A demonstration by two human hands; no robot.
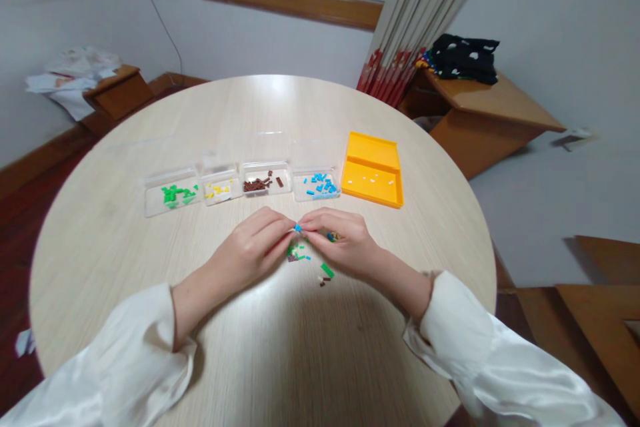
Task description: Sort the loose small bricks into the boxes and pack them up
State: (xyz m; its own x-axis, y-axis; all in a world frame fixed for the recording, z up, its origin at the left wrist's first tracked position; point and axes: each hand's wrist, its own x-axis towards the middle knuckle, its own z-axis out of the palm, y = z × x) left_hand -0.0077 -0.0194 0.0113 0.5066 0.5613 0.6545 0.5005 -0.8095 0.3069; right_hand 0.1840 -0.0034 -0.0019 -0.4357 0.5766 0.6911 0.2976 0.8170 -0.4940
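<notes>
Between the fingertips of both hands is a small blue building brick [298, 227], pinched from either side above the table. My left hand [257, 240] is closed on it from the left, my right hand [343, 235] from the right. Whether it is one brick or several joined is too small to tell. Below the hands lie small green, brown and blue pieces [296, 253]. A longer green piece [327, 271] rests to the right, with small brown pieces [325, 281] beside it. Further pieces [333, 237] are partly hidden by my right hand.
Across the table [300, 360] stand clear boxes of green bricks [175, 195], yellow bricks [218, 191], brown bricks [257, 184] and blue bricks [323, 184]. An open orange case [374, 153] with small white pieces stands at their right.
</notes>
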